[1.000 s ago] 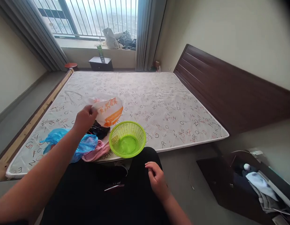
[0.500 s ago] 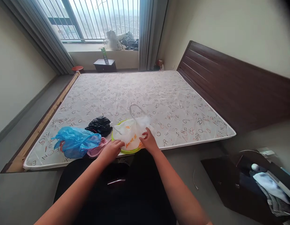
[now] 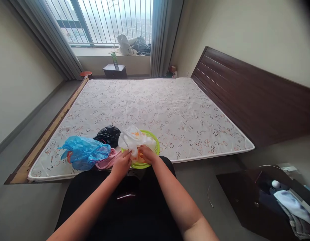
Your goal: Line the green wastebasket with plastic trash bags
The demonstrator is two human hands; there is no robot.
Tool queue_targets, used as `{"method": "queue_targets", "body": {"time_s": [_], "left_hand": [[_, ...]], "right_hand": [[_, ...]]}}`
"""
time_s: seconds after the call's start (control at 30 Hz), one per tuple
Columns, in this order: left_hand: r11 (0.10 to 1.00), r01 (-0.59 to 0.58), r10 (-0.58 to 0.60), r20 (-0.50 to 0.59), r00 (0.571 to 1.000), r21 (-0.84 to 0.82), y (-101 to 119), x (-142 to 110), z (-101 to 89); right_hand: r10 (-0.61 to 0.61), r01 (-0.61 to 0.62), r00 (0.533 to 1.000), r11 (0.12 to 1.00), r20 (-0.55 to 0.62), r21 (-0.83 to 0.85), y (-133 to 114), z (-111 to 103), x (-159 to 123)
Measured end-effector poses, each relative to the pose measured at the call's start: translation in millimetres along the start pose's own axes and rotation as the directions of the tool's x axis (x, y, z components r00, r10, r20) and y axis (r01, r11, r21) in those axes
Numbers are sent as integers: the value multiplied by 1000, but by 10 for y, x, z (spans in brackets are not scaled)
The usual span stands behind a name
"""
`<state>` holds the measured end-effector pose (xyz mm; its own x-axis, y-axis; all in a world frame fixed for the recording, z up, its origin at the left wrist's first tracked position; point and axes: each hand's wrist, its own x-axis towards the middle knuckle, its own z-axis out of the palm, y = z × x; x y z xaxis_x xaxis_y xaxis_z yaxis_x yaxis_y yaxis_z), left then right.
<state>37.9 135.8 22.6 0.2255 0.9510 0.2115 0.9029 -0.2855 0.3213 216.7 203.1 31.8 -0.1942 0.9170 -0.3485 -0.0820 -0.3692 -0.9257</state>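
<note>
With fingers drawn narrow, our left hand (image 3: 122, 164) and right hand (image 3: 147, 154) hold the white plastic bag (image 3: 131, 136), printed in orange, bunched over the green basket (image 3: 157, 144). The basket sits at the near edge of the mattress (image 3: 149, 100). Left of it we see a pink cloth (image 3: 108, 162), a black bag (image 3: 108, 135) and a blue bag (image 3: 84, 154); farther right, the headboard (image 3: 247, 97)

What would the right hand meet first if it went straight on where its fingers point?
The white plastic bag over the green basket: the right hand already seems to touch it at the fingertips, though depth is hard to judge from this single view.
</note>
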Motion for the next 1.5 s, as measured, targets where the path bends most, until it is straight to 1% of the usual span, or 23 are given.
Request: {"method": "queue_targets", "body": {"time_s": [0.03, 0.1, 0.17, 0.2, 0.27, 0.33, 0.37, 0.47, 0.5, 0.63, 0.7, 0.77, 0.83, 0.9, 1.0, 1.1, 1.17, 1.23, 1.27, 1.33, 1.37, 1.43, 1.5], "left_hand": [[1000, 5, -5, 9, 1000, -4, 12, -28, -26], [1000, 18, -17, 54, 998, -10, 46, -75, -93], [999, 36, -33, 143, 989, -16, 88, -91, -153], [999, 40, -35, 192, 981, -22, 111, -84, -177], [999, 29, -19, 285, 958, -30, 156, -43, -211], [1000, 5, 3, 354, 935, -22, 192, 13, -244], [1000, -7, 11, 377, 926, -13, 203, 38, -264], [999, -35, 34, 372, 928, -3, 208, 69, -325], [999, -47, 46, 355, 934, -8, 204, 64, -337], [997, -73, 76, 346, 935, -21, 186, 13, -328], [996, -74, 84, 357, 930, -39, 154, -14, -326], [994, -72, 97, 332, 938, -87, 92, -52, -361], [991, -35, 66, 242, 968, -130, 26, -110, -438], [985, 58, -43, 97, 994, -160, 8, -172, -529], [947, 202, -228, -78, 971, -251, 129, -175, -622], [900, 282, -341, -136, 930, -332, 298, 27, -618], [851, 345, -416, -110, 903, -396, 315, 245, -584], [737, 420, -481, 27, 876, -530, 222, 456, -568], [647, 453, -497, 112, 860, -613, 144, 539, -577], [437, 484, -514, 230, 826, -758, -39, 635, -640], [355, 476, -525, 250, 814, -804, -125, 646, -690], [264, 458, -548, 259, 796, -849, -241, 603, -806], [233, 484, -532, 306, 789, -843, -247, 508, -899]], "right_hand": [[32, -32, 999, 999, 11, -8, -2, -52, -68], [10, -16, 996, 998, -92, -66, -60, -171, -238], [-213, 152, 946, 957, -244, -245, -189, -277, -412], [-371, 263, 898, 884, -239, -386, -268, -318, -483], [-600, 446, 799, 633, -36, -633, -417, -384, -565], [-623, 528, 760, 424, 187, -736, -500, -449, -562], [-598, 533, 766, 383, 238, -754, -510, -483, -537], [-532, 484, 814, 395, 235, -781, -466, -548, -446], [-534, 473, 815, 387, 226, -791, -454, -534, -425], [-597, 491, 760, 265, 259, -830, -559, -272, -358], [-555, 518, 775, 281, 304, -808, -686, -140, -304], [-499, 548, 798, 368, 338, -751, -805, -123, -273], [-525, 559, 798, 460, 296, -690, -875, -233, -320], [-613, 565, 765, 491, 197, -663, -884, -408, -468], [-668, 579, 724, 450, 173, -680, -827, -605, -792], [-630, 578, 749, 471, 204, -666, -758, -628, -1062], [-577, 574, 783, 528, 232, -626, -720, -620, -1157], [-516, 565, 812, 577, 274, -589, -686, -694, -1185], [-486, 553, 825, 594, 288, -584, -672, -787, -1180], [-442, 500, 858, 607, 260, -618, -662, -1101, -1155], [-422, 450, 881, 604, 215, -658, -671, -1311, -1146], [-405, 311, 911, 559, 75, -768, -732, -1752, -1163], [-395, 153, 917, 478, -55, -865, -855, -2057, -1248]]}}
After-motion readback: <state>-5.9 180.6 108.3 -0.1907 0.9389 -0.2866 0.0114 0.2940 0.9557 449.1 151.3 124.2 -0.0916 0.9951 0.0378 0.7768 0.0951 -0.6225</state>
